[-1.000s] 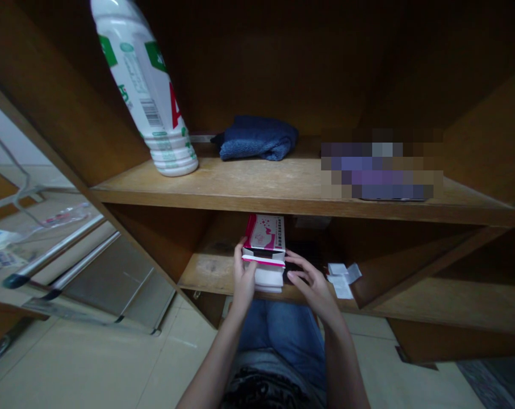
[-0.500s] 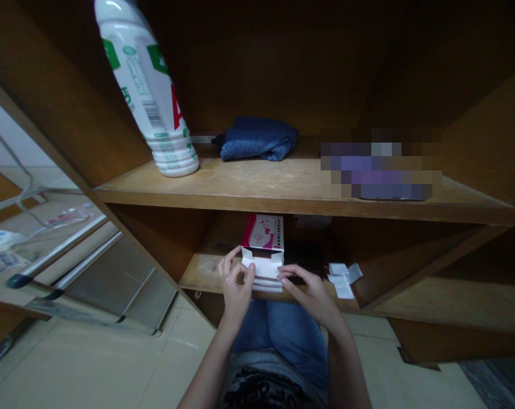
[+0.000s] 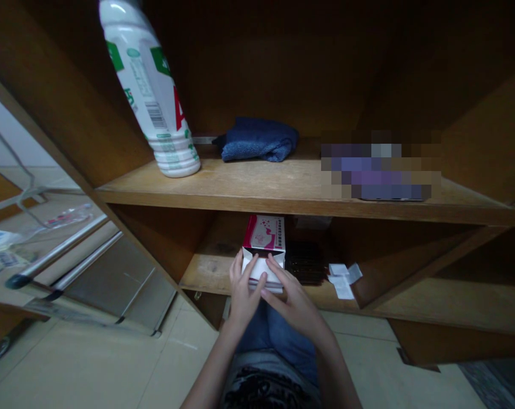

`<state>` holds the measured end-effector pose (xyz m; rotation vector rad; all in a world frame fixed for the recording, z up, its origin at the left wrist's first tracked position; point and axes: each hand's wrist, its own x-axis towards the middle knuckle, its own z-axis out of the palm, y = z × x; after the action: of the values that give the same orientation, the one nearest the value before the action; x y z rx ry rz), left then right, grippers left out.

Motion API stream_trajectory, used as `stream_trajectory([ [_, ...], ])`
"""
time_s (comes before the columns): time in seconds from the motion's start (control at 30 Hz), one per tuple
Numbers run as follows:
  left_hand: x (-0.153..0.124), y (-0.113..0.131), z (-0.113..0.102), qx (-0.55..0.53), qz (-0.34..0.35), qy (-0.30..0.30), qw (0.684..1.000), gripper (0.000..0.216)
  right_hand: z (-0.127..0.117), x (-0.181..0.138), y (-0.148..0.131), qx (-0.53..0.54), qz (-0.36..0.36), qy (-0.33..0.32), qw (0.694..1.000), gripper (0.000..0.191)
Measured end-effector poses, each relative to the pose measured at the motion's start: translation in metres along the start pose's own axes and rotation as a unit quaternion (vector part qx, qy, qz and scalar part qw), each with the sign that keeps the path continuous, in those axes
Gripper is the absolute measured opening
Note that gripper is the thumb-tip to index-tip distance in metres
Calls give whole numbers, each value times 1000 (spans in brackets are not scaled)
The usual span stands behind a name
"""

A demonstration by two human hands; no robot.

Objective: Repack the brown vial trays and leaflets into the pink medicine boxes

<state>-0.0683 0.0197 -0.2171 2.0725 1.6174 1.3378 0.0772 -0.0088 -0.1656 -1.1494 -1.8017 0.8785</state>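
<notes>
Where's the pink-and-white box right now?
In the head view, the box is on the lower wooden shelf, near its front edge, with the left hand and right hand at its white open end.

Left hand (image 3: 243, 298) | right hand (image 3: 293, 304) | both touching pink carton (image 3: 264, 234) | on lower wooden shelf (image 3: 210, 271)

On the upper shelf (image 3: 257, 184) we've got the bottle (image 3: 153, 96) left of the towel (image 3: 257, 140); down on the lower shelf (image 3: 210, 272), the box (image 3: 263, 238) sits left of the paper slips (image 3: 341, 280).
</notes>
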Motion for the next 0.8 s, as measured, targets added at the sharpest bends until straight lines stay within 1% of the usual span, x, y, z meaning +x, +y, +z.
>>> stream_trajectory([
  [0.1,-8,-3,4,-27,6,26,999,49,-2,-11,-2,13,5,-19,1000,68],
  [0.2,-15,-6,10,-65,-17,65,996,56,-7,-23,-5,40,38,-21,998,73],
  [0.27,-16,-7,13,-95,-54,81,991,62,-11,-28,-6,77,54,6,996,73],
  [0.37,-16,-5,16,-136,-99,87,982,67,-14,-25,-2,171,68,80,980,65],
  [0.43,-16,-2,18,-154,-111,85,978,69,-11,-18,2,242,82,128,958,58],
  [0.53,-17,1,21,-161,-112,87,977,71,-2,-7,7,345,98,169,918,52],
  [0.63,-18,3,22,-155,-114,95,977,71,10,-2,6,438,109,181,874,52],
  [0.73,-18,3,22,-154,-115,93,977,70,19,0,-1,519,134,172,826,49],
  [0.8,-18,3,22,-158,-108,90,977,70,22,0,-6,552,152,166,803,44],
])
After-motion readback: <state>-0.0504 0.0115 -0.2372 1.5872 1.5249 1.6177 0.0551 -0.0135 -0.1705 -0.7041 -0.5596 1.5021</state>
